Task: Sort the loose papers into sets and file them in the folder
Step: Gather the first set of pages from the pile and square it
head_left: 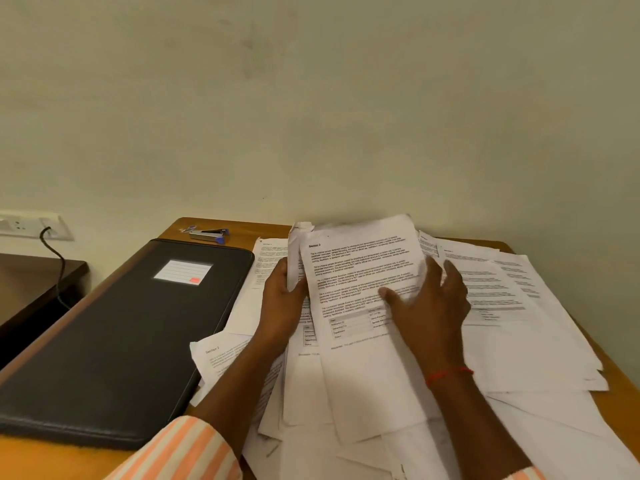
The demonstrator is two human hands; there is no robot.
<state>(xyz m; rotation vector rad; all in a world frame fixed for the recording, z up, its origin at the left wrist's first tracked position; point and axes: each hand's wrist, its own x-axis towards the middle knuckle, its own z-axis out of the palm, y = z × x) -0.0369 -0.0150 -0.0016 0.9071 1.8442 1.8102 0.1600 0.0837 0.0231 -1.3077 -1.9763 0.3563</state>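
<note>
A messy heap of loose printed papers point(512, 344) covers the right half of the wooden table. Above it I hold up a small stack of sheets point(360, 268), its top page headed "Section 2". My left hand point(282, 299) grips the stack's left edge. My right hand point(427, 306) holds the right side, thumb pressed on the printed face and fingers behind the sheets. A closed black folder point(128, 334) with a white label lies flat to the left of the papers, touched by neither hand.
A stapler point(207, 234) with blue ends lies at the table's far left corner, behind the folder. The table point(221, 226) stands against a plain wall. To the left is a dark lower surface point(31, 282) with a black cable running to a wall socket point(34, 225).
</note>
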